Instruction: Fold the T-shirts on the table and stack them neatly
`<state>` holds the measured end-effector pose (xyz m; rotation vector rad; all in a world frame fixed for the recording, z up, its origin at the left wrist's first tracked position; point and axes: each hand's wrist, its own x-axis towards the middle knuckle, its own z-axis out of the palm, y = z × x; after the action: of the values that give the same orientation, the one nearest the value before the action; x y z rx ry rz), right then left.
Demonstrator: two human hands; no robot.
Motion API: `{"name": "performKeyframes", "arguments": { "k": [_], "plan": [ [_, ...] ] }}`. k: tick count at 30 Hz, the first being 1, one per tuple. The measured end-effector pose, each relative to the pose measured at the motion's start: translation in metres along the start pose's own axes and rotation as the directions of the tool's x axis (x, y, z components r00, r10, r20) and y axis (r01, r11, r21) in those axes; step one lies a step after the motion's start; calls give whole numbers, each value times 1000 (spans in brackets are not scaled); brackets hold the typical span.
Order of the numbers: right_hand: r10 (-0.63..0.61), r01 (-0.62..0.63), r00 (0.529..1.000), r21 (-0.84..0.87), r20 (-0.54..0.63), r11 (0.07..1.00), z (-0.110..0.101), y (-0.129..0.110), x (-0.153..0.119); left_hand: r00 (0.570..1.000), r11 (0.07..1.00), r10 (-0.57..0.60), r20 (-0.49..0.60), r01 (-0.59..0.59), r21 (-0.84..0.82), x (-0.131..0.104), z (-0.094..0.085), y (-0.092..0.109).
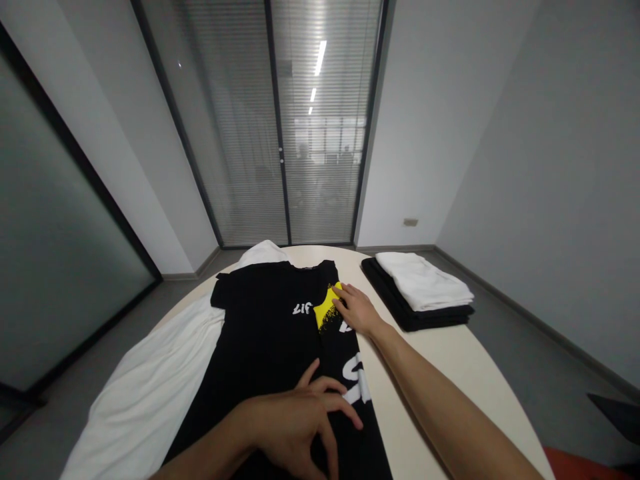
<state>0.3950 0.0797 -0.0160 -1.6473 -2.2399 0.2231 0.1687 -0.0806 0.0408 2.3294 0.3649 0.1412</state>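
A black T-shirt [270, 333] lies spread on the table with its right side folded inward. The folded strip shows a yellow patch [327, 310] and large white lettering; a smaller white print sits on the chest. My right hand [356, 310] rests on this strip near the shoulder, fingers extended over the yellow patch. Lower down, my left hand [300, 420] is over the shirt with its fingers apart, next to the white letters. Whether all its fingertips touch the fabric I cannot tell. White cloth [155, 373] lies partly under the shirt on the left.
The round cream table [480, 380] curves away at right. On its far right sits a stack of folded clothes, a white one [425, 280] over black ones [415, 321]. Beyond stand glass panels with blinds [320, 167]. Something red [575, 463] shows at the lower right.
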Motion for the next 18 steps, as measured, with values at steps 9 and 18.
{"name": "performKeyframes", "arguments": {
  "k": [9, 18],
  "plan": [
    [-4, 4, 1000, -8, 12, 1000, 0, 0, 0, 997, 958, 74, -7, -69, 280, 14, 11, 16],
    [10, -10, 1000, 39, -14, 999, 0, 0, 1, 992, 887, 124, 8, -114, 448, 17, 19, 12]
  ]
}}
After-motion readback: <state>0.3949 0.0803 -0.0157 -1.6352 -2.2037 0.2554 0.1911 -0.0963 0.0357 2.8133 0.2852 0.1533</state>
